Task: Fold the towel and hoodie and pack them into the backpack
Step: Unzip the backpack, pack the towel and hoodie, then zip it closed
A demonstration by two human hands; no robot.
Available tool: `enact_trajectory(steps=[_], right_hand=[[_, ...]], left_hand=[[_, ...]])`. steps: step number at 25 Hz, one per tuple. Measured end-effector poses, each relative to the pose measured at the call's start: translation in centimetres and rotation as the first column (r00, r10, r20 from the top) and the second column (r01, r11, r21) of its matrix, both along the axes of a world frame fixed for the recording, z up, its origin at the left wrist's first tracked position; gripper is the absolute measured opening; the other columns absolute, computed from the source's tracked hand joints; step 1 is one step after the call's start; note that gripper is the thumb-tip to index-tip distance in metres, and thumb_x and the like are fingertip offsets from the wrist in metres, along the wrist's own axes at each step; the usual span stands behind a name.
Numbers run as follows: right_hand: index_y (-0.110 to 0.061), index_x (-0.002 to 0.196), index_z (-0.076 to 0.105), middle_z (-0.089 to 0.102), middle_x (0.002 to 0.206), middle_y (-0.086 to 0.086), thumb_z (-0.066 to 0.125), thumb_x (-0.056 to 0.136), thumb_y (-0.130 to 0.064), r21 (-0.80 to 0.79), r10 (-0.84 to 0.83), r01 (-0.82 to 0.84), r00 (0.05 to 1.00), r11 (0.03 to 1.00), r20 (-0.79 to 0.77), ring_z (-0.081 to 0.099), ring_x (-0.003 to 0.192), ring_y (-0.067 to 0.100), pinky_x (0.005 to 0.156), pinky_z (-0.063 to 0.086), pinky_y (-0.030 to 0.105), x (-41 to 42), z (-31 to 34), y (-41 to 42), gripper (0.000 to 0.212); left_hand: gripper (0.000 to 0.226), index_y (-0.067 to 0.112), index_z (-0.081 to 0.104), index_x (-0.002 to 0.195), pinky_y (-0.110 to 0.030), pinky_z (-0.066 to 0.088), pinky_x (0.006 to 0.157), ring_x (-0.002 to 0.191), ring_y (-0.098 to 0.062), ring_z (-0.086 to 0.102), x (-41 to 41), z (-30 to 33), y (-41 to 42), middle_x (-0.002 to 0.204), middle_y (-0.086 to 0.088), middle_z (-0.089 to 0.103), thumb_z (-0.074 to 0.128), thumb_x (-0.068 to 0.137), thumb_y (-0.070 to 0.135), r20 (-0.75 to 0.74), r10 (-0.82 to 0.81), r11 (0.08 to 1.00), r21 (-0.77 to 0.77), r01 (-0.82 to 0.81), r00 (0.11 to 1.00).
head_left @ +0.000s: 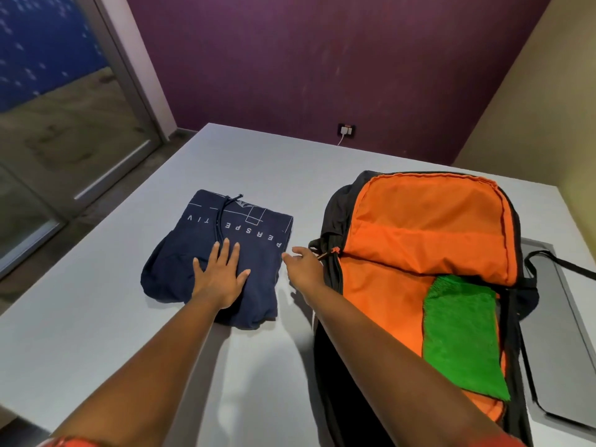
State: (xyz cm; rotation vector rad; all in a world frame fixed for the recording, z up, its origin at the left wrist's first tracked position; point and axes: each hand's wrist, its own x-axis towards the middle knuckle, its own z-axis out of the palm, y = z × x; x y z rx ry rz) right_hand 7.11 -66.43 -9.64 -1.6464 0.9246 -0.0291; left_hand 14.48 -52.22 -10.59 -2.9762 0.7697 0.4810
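Resting flat on the folded navy hoodie point(216, 250), the left hand point(222, 275) presses it with fingers point(225, 250) straight and spread, holding nothing. The right hand point(304, 264) hovers just right of the hoodie, beside the backpack's left edge, fingers loosely extended and empty. On the white bench point(96, 333), the backpack point(419, 240) lies open, its orange lining showing, with the folded green towel point(461, 337) inside on the right.

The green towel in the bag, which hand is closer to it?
Right. The right hand hovers at the backpack's left edge, apart from the green towel inside. The left hand lies flat on the folded hoodie, farther left.
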Motion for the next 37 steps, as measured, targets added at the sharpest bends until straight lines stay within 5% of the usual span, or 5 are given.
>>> enact_trajectory(steps=[6, 22, 29, 33, 37], right_hand=[[-0.006, 0.125, 0.049, 0.057, 0.124, 0.01, 0.049, 0.091, -0.045, 0.312, 0.041, 0.012, 0.986, 0.95, -0.161, 0.055, 0.107, 0.028, 0.092, 0.046, 0.037, 1.5, -3.6, 1.7, 0.051], [-0.004, 0.125, 0.055, 0.061, 0.124, 0.011, 0.064, 0.085, -0.036, 0.436, -0.052, 0.076, 0.996, 0.897, -0.068, 0.058, 0.111, 0.029, 0.1, 0.047, 0.039, 1.5, -4.8, 3.2, 0.052], [0.001, 0.129, 0.049, 0.056, 0.129, 0.015, 0.063, 0.088, -0.026, 0.294, 0.054, 0.012, 0.975, 0.956, -0.217, 0.055, 0.114, 0.033, 0.096, 0.045, 0.036, 0.2, -3.9, 0.9, 0.051], [0.0, 0.13, 0.049, 0.057, 0.128, 0.014, 0.063, 0.087, -0.024, 0.32, 0.081, 0.005, 0.963, 0.947, -0.256, 0.056, 0.113, 0.032, 0.095, 0.045, 0.036, 0.0, -3.6, 0.3, 0.051], [-0.005, 0.126, 0.054, 0.061, 0.121, 0.012, 0.069, 0.079, -0.034, 0.4, 0.017, 0.075, 0.975, 0.913, -0.221, 0.059, 0.106, 0.03, 0.095, 0.048, 0.038, -0.2, -3.8, 0.5, 0.057]], left_hand=[[0.064, 0.019, -0.016, 0.148, -0.055, -0.004, 0.114, 0.145, -0.018, -0.019, 0.5, -1.1, 0.4, 0.156, 0.0, -0.023, 0.015, 0.1, 0.047, -0.088, -0.025, 1.0, -0.011, 0.024, 0.996], [0.064, 0.016, -0.021, 0.146, -0.052, -0.01, 0.115, 0.143, -0.017, -0.024, -3.0, -2.3, -0.1, 0.154, 0.001, -0.028, 0.016, 0.101, 0.042, -0.17, 0.054, 0.993, -0.094, -0.07, 0.984], [0.047, 0.012, 0.056, 0.119, -0.047, 0.035, 0.088, 0.109, -0.031, 0.052, -3.6, -0.5, 0.8, 0.119, -0.01, 0.059, 0.031, 0.083, 0.029, 0.331, 0.306, 0.856, -0.505, -0.107, 0.893], [0.063, 0.008, 0.035, 0.141, -0.05, 0.029, 0.107, 0.132, -0.037, 0.034, 2.6, -0.8, 5.4, 0.144, -0.018, 0.038, 0.052, 0.091, 0.043, -0.127, 0.613, 0.653, -0.474, -0.59, 0.78], [0.096, 0.006, 0.048, 0.133, -0.044, 0.042, 0.102, 0.115, -0.037, 0.054, 4.8, -3.0, 8.7, 0.131, -0.017, 0.055, 0.068, 0.063, 0.07, -0.709, 0.531, 0.376, -0.294, -0.879, 0.464]])
